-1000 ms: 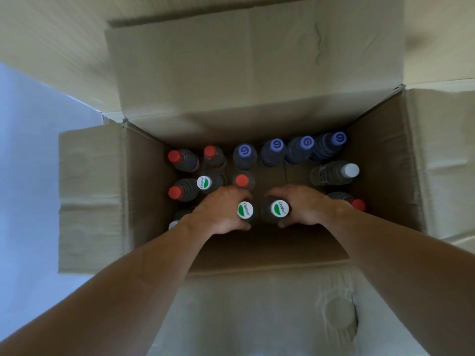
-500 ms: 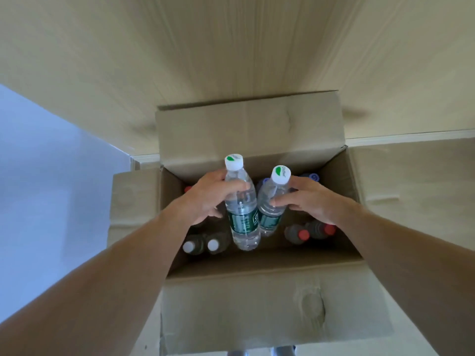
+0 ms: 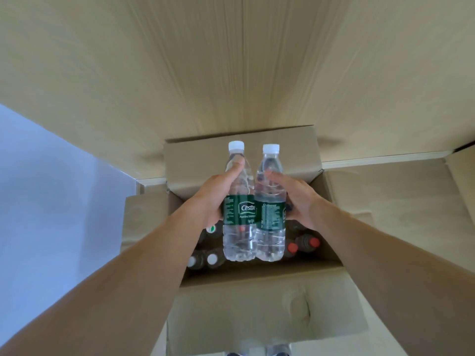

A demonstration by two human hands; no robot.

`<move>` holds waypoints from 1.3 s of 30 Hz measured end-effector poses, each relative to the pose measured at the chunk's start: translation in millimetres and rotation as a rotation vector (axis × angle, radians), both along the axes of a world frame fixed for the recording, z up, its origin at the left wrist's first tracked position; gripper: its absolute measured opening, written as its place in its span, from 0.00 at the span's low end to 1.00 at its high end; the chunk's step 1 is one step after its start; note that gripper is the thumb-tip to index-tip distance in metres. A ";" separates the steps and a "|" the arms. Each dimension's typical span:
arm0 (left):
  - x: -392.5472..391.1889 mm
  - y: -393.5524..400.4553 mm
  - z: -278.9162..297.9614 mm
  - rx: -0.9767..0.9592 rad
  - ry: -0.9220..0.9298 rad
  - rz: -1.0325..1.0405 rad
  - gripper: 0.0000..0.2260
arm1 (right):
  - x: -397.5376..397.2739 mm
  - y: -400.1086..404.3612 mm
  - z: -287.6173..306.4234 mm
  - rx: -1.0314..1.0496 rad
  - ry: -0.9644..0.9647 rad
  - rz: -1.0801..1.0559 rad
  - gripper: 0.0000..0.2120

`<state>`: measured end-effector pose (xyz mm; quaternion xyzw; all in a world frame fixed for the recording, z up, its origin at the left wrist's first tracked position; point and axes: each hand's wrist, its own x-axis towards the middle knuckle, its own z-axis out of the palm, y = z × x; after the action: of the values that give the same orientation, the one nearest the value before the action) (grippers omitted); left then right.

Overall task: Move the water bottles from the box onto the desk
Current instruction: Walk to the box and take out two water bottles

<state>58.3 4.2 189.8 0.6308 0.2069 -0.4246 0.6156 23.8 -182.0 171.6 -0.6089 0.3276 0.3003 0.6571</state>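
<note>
Left hand (image 3: 214,192) fingers gripping a clear green-labelled plastic water bottle (image 3: 239,206), right hand (image 3: 295,199) fingers gripping its twin bottle (image 3: 270,204) (both upright, touching), hanging above the open brown cardboard box (image 3: 257,304) holding more bottles (image 3: 303,244); pale wooden worktop (image 3: 231,60) beyond.

Both bare forearms are reaching forward and converging toward the middle. The left hand (image 3: 214,195) is gripping a clear bottle (image 3: 239,209), its thumb lying up along the neck. The right hand (image 3: 299,201) is wrapping round a second bottle (image 3: 270,206), fingers curling across its shoulder.
</note>
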 end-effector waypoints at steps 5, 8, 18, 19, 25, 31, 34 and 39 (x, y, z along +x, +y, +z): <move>-8.3 -3.9 20.1 -0.082 -0.050 -0.017 0.25 | -1.6 -2.6 28.7 -0.027 0.070 0.007 0.37; -12.4 -13.0 35.6 -0.089 -0.043 0.069 0.27 | 1.2 -5.2 46.6 -0.041 0.076 -0.071 0.44; -24.0 -31.3 114.0 -0.137 0.050 0.089 0.17 | -10.1 -44.1 128.4 0.269 0.085 -0.138 0.26; -24.4 -33.5 122.6 -0.131 0.051 0.078 0.17 | -11.0 -48.2 136.4 0.266 0.079 -0.132 0.24; -26.1 -50.6 168.9 -0.149 0.035 0.036 0.18 | -17.0 -58.7 176.8 0.128 0.011 -0.144 0.30; -27.8 -58.7 206.7 -0.270 0.014 -0.092 0.19 | -27.4 -56.0 216.8 0.123 -0.052 -0.245 0.33; -26.5 -58.6 222.6 -0.252 -0.040 -0.113 0.23 | -35.5 -57.4 242.6 0.147 -0.052 -0.281 0.30; -25.8 -62.8 243.2 -0.210 -0.122 -0.210 0.18 | -62.3 -63.5 282.2 0.231 -0.055 -0.419 0.24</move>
<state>32.4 -58.6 432.9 0.6058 0.0565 -0.4671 0.6416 -38.5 -245.5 453.8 -0.4564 0.3924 0.1760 0.7789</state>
